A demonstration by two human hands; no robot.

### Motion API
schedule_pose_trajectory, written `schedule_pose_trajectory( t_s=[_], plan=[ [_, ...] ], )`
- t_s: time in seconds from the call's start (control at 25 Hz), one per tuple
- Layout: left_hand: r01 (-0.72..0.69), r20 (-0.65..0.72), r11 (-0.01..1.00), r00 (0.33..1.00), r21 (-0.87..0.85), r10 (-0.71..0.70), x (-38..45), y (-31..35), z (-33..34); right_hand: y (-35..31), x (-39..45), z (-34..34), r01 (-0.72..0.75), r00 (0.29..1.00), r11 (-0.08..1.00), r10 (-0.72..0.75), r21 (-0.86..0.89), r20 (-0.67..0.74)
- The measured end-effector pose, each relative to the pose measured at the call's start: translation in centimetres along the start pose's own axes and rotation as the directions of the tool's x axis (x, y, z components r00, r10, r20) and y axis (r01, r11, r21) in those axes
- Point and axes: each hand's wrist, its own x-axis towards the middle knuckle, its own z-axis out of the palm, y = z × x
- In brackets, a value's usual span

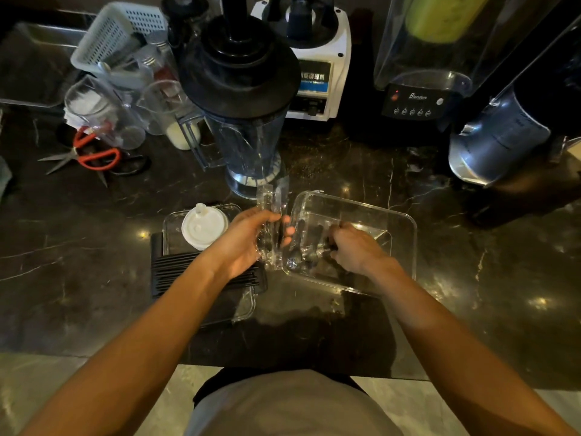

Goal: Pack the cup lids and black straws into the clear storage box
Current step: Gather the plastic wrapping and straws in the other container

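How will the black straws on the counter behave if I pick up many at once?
The black straws look thin and round, so loose ones may roll or slip out of a grip. They lie side by side in a row, probably light; squeezing hard might bend them.

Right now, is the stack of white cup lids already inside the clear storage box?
No, the white cup lids sit on a flat clear tray left of the clear storage box.

dim, warm light; small ceiling-lamp glints dot the glossy dark marble counter (94, 247); wide-angle bending and soft blur at the edges.
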Motion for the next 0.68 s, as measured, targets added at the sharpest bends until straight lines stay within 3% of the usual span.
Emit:
schedule_pose_trajectory(
  t_s=[0.24, 0.4, 0.6, 0.68],
  plan=[
    [-0.003, -0.010, 1.000, 1.000, -0.019, 0.003, -0.3, -0.4, -0.3, 0.9, -0.6, -3.6, -0.004, 0.998, 0.995, 0.009, -0.098, 0.057],
    [0.005, -0.032, 0.999, 0.999, -0.032, -0.006, -0.6, -0.5, -0.3, 1.3, -0.6, -5.2, -0.015, 0.972, 0.978, -0.034, 0.209, 0.231],
    [0.015, -0.039, 0.999, 0.999, -0.042, -0.017, -0.9, -0.6, 0.1, 3.5, -1.2, -5.1, -0.172, 0.880, 0.885, -0.059, 0.433, 0.471],
    [0.013, -0.033, 0.999, 0.999, -0.043, -0.015, -1.0, -0.6, 0.2, 4.0, -1.4, -4.8, -0.199, 0.857, 0.838, -0.102, 0.507, 0.505]
  ],
)
